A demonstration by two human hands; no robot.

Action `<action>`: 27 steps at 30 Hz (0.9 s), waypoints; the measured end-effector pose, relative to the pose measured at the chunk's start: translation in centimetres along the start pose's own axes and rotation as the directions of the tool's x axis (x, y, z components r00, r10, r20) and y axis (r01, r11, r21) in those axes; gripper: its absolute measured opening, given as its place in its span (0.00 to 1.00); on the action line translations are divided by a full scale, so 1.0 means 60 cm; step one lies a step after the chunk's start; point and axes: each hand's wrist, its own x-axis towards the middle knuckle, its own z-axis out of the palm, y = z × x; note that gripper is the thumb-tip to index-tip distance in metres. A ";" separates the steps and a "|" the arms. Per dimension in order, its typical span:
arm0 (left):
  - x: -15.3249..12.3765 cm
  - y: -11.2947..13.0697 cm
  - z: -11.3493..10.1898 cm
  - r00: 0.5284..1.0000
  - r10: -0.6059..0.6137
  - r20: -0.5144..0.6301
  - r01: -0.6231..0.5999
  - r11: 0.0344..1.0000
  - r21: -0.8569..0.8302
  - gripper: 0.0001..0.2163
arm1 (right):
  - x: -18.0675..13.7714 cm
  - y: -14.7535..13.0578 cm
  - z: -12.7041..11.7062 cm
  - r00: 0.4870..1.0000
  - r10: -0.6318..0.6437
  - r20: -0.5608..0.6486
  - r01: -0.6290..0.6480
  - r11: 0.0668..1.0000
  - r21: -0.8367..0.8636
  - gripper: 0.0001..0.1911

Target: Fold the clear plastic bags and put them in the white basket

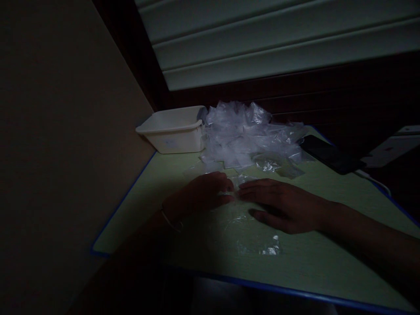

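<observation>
A clear plastic bag lies flat on the table in front of me, its glossy lower corner catching the light. My left hand, a thin bracelet at the wrist, is closed with thumb and fingers pinching the upper part of the bag. Opposite it, my right hand rests with fingers stretched out, their tips on the bag close to the left fingertips. Just beyond both hands spreads a heap of clear plastic bags.
A white plastic bin stands at the back left beside the heap. To the right lies a dark phone with a white cable. The pale green table has a blue edge. A wall borders its left side. Lighting is dim.
</observation>
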 end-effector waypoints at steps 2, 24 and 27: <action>0.000 0.002 -0.001 1.000 -0.008 -0.001 0.008 1.000 0.003 0.07 | 0.001 0.000 0.000 1.000 -0.009 -0.007 0.009 1.000 -0.008 0.24; 0.007 0.038 -0.002 0.977 -0.091 -0.193 0.117 0.985 0.123 0.05 | 0.003 -0.001 0.000 1.000 -0.021 0.018 0.022 0.999 -0.043 0.21; 0.009 0.033 -0.004 0.961 -0.106 -0.254 0.141 0.982 0.126 0.04 | 0.004 -0.004 0.000 1.000 -0.002 0.024 0.003 0.999 -0.038 0.22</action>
